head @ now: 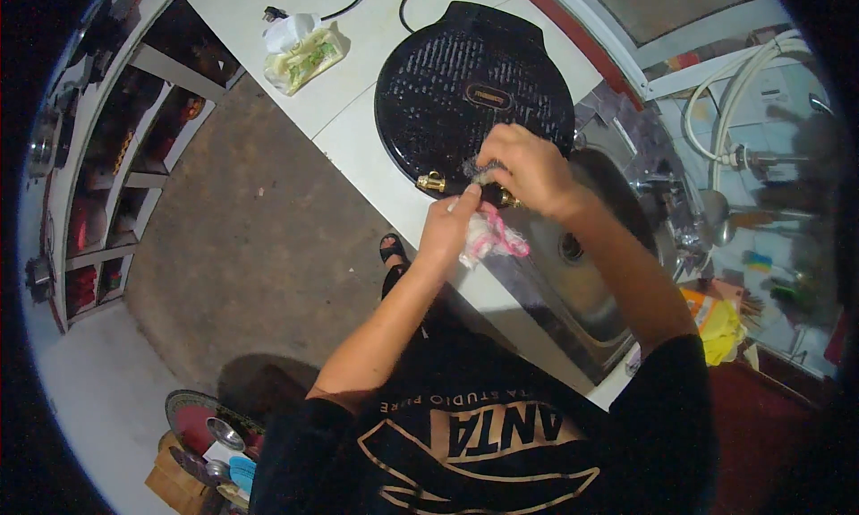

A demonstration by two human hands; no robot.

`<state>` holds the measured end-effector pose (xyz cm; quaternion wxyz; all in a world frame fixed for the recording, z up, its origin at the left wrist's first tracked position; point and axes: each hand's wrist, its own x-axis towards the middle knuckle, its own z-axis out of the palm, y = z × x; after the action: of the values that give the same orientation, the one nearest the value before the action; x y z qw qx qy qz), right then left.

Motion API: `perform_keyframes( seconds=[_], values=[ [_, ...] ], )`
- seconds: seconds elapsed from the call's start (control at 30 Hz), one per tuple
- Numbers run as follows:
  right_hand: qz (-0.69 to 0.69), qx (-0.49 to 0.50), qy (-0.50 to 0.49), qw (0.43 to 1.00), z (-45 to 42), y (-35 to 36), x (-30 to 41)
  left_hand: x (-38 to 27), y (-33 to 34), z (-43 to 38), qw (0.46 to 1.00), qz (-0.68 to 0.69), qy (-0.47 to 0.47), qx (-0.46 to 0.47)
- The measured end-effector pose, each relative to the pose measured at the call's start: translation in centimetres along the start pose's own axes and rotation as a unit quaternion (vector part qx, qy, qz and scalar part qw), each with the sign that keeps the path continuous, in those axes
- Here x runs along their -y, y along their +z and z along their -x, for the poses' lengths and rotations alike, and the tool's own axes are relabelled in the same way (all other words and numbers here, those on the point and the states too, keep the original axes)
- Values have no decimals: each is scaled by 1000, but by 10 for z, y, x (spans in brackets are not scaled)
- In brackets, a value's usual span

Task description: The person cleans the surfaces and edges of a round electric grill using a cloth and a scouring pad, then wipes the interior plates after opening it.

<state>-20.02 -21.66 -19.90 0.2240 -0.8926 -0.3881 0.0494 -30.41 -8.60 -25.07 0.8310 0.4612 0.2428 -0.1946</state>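
A round black electric griddle (429,112) with a closed lid and gold-coloured hinge or handle fittings (431,181) lies on the white counter, whitish marks or wet streaks over its top. My right hand (527,169) is above its near edge, fingers pinching a small greyish, mesh-like piece (488,175). The thumb of my left hand (451,230) meets that same piece. A white and pink cloth (493,236) hangs under my left hand, at the counter's edge; whether the fingers grip it is partly hidden.
A steel sink (584,267) lies right of the griddle. A clear pack with green food (305,58) and a power plug (274,13) are on the white counter (349,112). Open shelves (144,146) stand at the left; a yellow bag (721,330) is at the right.
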Motion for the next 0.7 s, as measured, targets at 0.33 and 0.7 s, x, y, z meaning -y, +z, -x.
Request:
perform_keyframes(
  seconds=[0.33,0.7],
  values=[
    [18,18,-15,1000,-16,5,8,6,0,-3,1000,8,0,0],
    [55,-13,-11,998,-48,9,7,9,-2,-6,1000,-10,1,6]
  ],
)
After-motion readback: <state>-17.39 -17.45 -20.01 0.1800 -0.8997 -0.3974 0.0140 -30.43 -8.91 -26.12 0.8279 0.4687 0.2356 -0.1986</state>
